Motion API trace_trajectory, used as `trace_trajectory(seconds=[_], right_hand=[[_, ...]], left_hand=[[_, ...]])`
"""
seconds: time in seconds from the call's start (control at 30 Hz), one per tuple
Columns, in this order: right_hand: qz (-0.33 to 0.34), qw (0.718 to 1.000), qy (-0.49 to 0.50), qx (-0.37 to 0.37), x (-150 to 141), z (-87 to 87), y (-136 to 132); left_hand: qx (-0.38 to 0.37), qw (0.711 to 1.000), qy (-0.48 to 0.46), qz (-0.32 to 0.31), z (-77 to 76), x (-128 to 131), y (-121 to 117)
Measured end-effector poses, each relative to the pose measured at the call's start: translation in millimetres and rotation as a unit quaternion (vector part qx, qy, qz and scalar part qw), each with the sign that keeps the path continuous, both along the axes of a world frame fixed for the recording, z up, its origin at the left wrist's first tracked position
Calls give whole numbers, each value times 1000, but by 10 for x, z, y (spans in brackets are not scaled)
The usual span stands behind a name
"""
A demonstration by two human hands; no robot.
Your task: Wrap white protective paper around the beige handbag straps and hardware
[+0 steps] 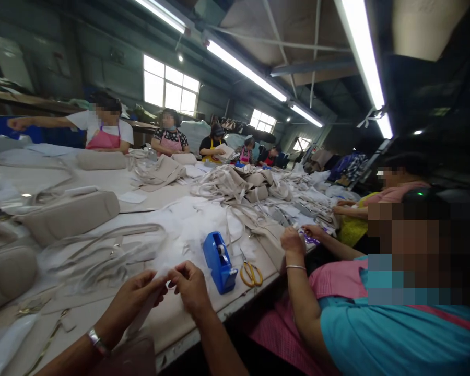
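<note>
The left hand [135, 295] and right hand [190, 284] meet just above the near table edge [188, 342], fingertips pinched together on a pale strip [147, 308] that runs down from between them toward the left wrist; both hands are closed on it, thumbs against forefingers, and the strip looks thin and soft, so it could slip out of so small a grip or crease if the two hands pull unevenly. Its colour is close to that of the beige panel [113, 308] lying under the hands, which makes it easy to lose sight of an end or to catch the wrong layer. Just to the right of the right hand stands a blue tape dispenser [219, 262], and beyond that lie yellow-handled scissors [251, 273], blades pointing away; a careless sweep of the right hand could knock the dispenser over the edge or brush the blades. A co-worker's hand [293, 241] works farther right of the scissors, near enough that reaches for the same tools could collide. Ahead of the left hand lie loose straps [102, 250] and clear wrapping [141, 245], which could snag a finger or drag along with the strip. Finished bags [68, 211] sit farther off to the left, well apart from both hands.
</note>
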State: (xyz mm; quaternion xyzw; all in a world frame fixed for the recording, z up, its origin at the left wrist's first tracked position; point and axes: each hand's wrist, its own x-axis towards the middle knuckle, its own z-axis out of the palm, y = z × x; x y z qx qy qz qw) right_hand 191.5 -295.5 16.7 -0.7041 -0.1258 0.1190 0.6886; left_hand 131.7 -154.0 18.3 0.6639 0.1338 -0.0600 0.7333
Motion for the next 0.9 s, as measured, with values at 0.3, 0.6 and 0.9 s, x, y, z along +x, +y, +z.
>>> trace_trajectory(seconds=[0.3,0.6,0.9], right_hand=[[-203,923,-74,-319,868,-106,-1444],[-132,958,47,-250,1051,-477,-1367],[-162,969,-16,-185,802,-289,-1459]], left_hand=[[9,1000,-16,-13,52,-25,-24],[6,1000,-12,-8,39,-81,-7],[9,1000,-24,-4,-6,-40,-15]])
